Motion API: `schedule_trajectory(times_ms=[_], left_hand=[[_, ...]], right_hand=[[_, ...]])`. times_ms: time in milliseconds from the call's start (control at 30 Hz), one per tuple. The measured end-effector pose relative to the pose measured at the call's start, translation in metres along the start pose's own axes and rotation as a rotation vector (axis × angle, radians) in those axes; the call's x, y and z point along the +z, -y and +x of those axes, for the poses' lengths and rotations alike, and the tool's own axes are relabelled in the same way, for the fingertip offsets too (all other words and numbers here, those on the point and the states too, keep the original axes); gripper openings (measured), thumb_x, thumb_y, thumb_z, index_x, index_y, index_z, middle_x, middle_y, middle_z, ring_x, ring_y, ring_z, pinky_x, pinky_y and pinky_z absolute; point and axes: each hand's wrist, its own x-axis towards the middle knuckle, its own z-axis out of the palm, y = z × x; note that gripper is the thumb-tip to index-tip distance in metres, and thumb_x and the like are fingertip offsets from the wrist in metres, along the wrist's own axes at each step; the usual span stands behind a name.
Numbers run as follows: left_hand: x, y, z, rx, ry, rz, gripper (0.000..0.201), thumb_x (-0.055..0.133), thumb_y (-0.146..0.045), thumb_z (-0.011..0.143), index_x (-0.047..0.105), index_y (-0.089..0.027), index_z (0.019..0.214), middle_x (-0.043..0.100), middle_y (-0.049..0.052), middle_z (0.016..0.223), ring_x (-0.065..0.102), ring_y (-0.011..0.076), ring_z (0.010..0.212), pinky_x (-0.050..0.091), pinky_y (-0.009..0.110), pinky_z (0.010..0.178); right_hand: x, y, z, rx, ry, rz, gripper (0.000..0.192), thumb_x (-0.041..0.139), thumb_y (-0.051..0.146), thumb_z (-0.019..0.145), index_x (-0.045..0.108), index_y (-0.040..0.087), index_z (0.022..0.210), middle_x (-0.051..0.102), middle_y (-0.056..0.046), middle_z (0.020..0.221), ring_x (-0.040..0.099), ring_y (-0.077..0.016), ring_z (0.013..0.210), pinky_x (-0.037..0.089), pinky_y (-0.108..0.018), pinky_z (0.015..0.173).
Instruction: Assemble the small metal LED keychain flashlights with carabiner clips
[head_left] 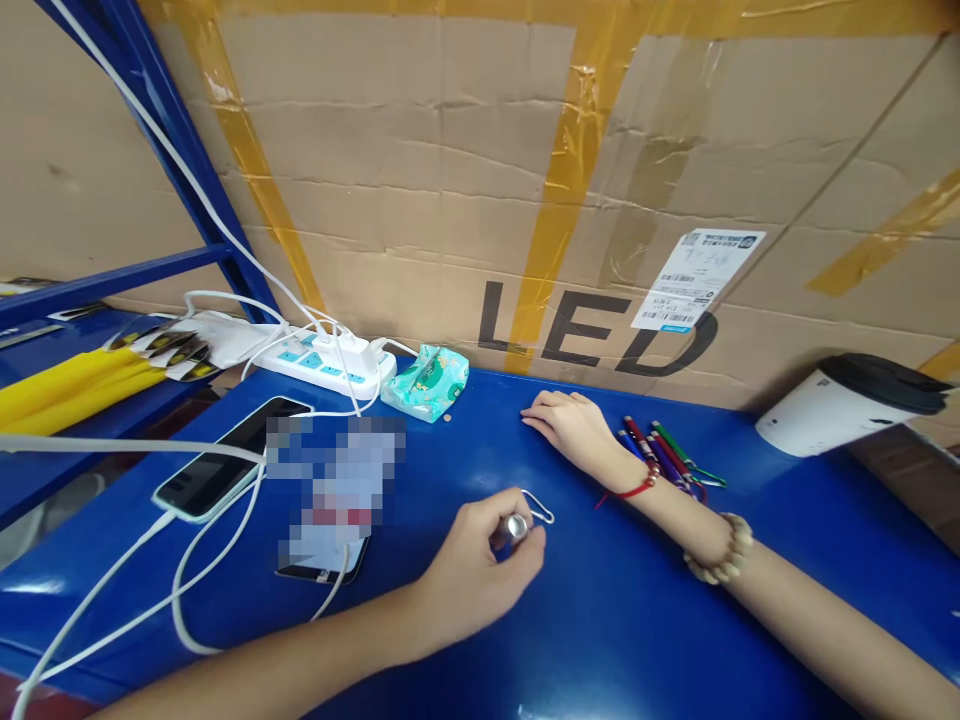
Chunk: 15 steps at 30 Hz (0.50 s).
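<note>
Left forearm (300,640) leads to the left hand (480,565), its fingers closed round a silver tube (515,528) over the tabletop (615,620). The tube looks light, stiff and smooth, perhaps slippery, best held round its sides. Mostly its end shows; whether the wire clip (546,513) beside it is attached is unclear. The right hand (574,425) curls loosely near the pens (666,452); its underside is hidden, so I cannot tell whether it holds anything.

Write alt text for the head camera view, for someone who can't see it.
A person's left hand grips a small silver-ended cylinder over a blue table, the right hand near slim coloured tubes. Phones, white cables and a power strip lie at left; a cardboard box printed LED stands behind.
</note>
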Motion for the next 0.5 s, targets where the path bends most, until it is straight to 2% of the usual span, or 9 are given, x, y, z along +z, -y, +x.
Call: schedule_trajectory(times_ms=[100, 233, 333, 433, 500], left_hand=[[-0.001, 0.002, 0.004, -0.031, -0.052, -0.033, 0.025, 0.043, -0.027, 0.077, 0.029, -0.018, 0.058, 0.025, -0.005, 0.056, 0.023, 0.0075, 0.051, 0.022, 0.022, 0.048], [0.001, 0.007, 0.006, -0.156, -0.006, -0.101, 0.027, 0.044, -0.031, 0.077, 0.027, -0.019, 0.059, 0.022, -0.006, 0.055, 0.02, 0.007, 0.049, 0.02, 0.022, 0.045], [0.001, 0.01, 0.006, -0.193, 0.001, -0.096, 0.026, 0.044, -0.029, 0.076, 0.027, -0.019, 0.06, 0.023, -0.006, 0.055, 0.021, 0.0068, 0.049, 0.02, 0.022, 0.045], [0.001, 0.011, 0.008, -0.216, -0.009, -0.073, 0.024, 0.044, -0.026, 0.076, 0.028, -0.018, 0.06, 0.025, -0.006, 0.054, 0.023, 0.0065, 0.049, 0.021, 0.022, 0.046], [0.0, 0.012, 0.008, -0.231, -0.002, -0.059, 0.024, 0.045, -0.024, 0.077, 0.028, -0.018, 0.061, 0.026, -0.007, 0.054, 0.024, 0.0065, 0.049, 0.021, 0.022, 0.046]], right_hand=[[-0.003, 0.006, -0.002, 0.024, 0.034, -0.011, 0.027, 0.042, 0.023, 0.093, 0.067, 0.015, 0.095, 0.062, -0.007, 0.091, 0.058, -0.0184, 0.08, 0.034, -0.03, 0.067], [-0.009, 0.012, -0.004, 0.029, 0.058, 0.001, 0.026, 0.043, 0.019, 0.092, 0.067, 0.012, 0.089, 0.063, -0.008, 0.087, 0.059, -0.0202, 0.078, 0.034, -0.031, 0.067], [-0.015, 0.013, -0.011, 0.008, 0.073, 0.045, 0.024, 0.043, 0.022, 0.093, 0.066, 0.015, 0.089, 0.064, -0.005, 0.088, 0.06, -0.0184, 0.079, 0.036, -0.03, 0.069], [-0.026, 0.014, -0.022, -0.042, 0.064, 0.164, 0.023, 0.044, 0.029, 0.093, 0.065, 0.02, 0.093, 0.064, 0.0, 0.092, 0.06, -0.0141, 0.081, 0.039, -0.026, 0.07], [-0.037, 0.017, -0.028, -0.084, 0.005, 0.311, 0.022, 0.046, 0.032, 0.092, 0.065, 0.02, 0.093, 0.064, 0.0, 0.093, 0.06, -0.0123, 0.081, 0.041, -0.023, 0.071]])
